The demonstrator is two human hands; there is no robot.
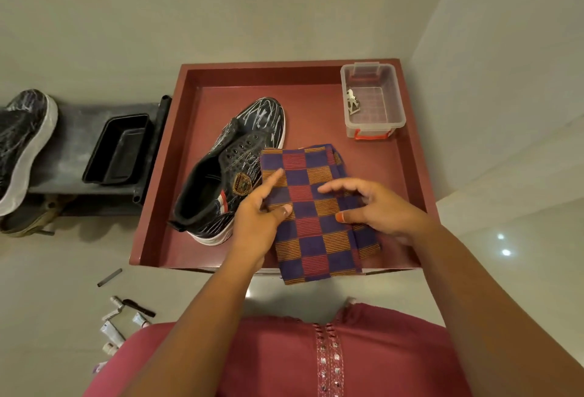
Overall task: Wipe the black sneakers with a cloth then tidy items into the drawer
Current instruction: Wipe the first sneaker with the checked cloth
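Red drawer (164, 194) — sneaker (230, 169), illegible gold crest (241, 182)

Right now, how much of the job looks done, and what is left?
Done: one black sneaker lies in the red drawer, beside a clear box. In hand: the left hand and right hand rest open on the folded checked cloth, which overhangs the drawer's front edge. Left: the second sneaker sits on the shelf, and small tubes lie on the floor.
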